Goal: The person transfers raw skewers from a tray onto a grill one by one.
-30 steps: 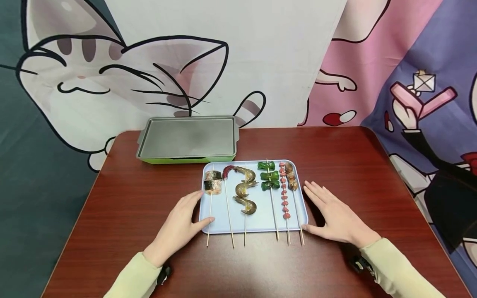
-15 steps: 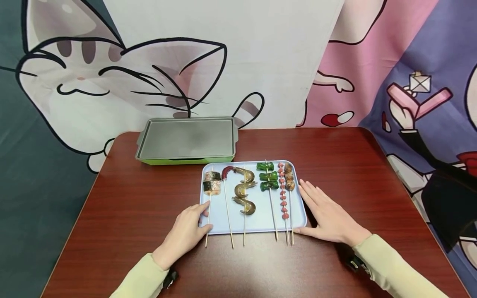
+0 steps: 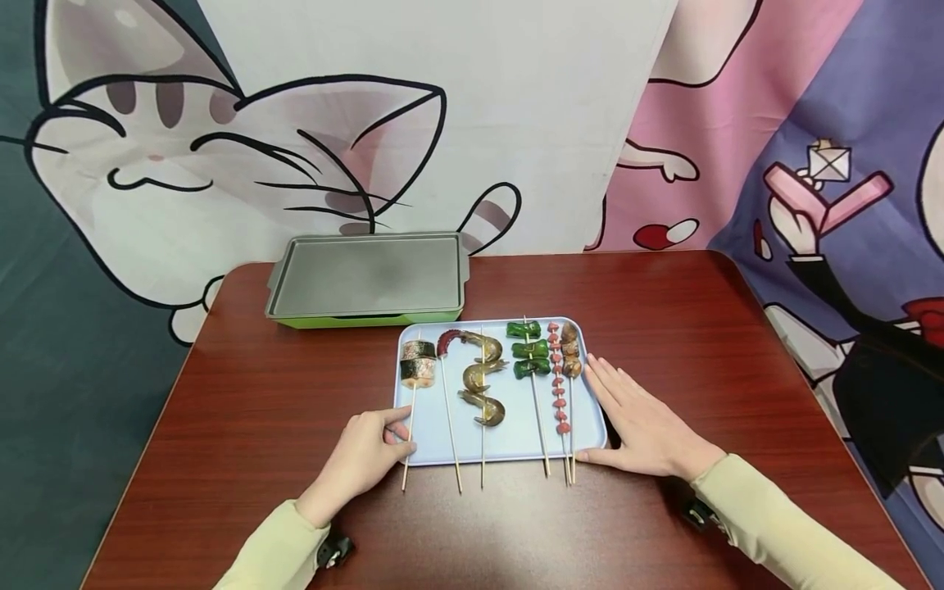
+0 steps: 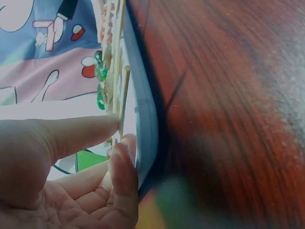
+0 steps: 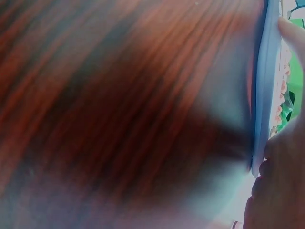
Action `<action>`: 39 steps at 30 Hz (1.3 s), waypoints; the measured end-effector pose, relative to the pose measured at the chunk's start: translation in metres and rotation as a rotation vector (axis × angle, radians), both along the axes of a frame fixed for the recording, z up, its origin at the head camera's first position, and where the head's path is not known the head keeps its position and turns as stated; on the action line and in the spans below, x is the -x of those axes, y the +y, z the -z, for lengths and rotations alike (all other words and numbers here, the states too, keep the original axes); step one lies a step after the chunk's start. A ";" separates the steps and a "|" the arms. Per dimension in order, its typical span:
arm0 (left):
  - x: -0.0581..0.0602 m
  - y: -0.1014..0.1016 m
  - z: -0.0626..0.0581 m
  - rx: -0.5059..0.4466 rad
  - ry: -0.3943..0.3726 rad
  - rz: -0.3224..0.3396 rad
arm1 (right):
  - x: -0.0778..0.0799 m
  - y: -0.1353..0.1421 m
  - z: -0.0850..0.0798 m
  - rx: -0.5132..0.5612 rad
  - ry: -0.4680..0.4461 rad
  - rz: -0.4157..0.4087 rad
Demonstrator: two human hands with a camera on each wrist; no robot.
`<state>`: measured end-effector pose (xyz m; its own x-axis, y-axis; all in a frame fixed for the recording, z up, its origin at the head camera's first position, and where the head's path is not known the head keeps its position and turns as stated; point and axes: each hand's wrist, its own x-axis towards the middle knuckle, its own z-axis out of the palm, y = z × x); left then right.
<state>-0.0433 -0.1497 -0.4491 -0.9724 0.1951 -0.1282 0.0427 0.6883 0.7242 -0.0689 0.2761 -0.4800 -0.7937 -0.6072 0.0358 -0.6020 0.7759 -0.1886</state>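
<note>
A pale blue tray (image 3: pixel 509 442) holds several food skewers. My left hand (image 3: pixel 361 451) is at its front left corner, with thumb and curled fingers pinching the stick of the skewer of dark-skinned fish chunks (image 3: pixel 418 365). In the left wrist view the thumb (image 4: pixel 86 133) meets that skewer's stick (image 4: pixel 125 90). My right hand (image 3: pixel 649 426) lies along the tray's right side, fingers straight, thumb at the front rim by the sticks of the brown-ball skewer (image 3: pixel 571 352) and the pink-piece skewer (image 3: pixel 558 381).
Left to right, a tentacle skewer (image 3: pixel 447 342), a shrimp skewer (image 3: pixel 483 377) and a green pepper skewer (image 3: pixel 530 350) also lie on the tray. Behind it stands a green grill with a grey plate (image 3: pixel 369 274). Beneath is a wooden table (image 3: pixel 243 434); cartoon cloths hang behind.
My left hand has gone from resting open at the tray's left edge to pinching the fish skewer's stick. The brown-ball skewer's stick end has shifted left, along with my right thumb.
</note>
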 end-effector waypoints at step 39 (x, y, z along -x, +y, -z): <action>0.002 -0.035 -0.028 -0.589 -0.296 -0.075 | -0.001 -0.001 0.000 -0.014 -0.005 0.015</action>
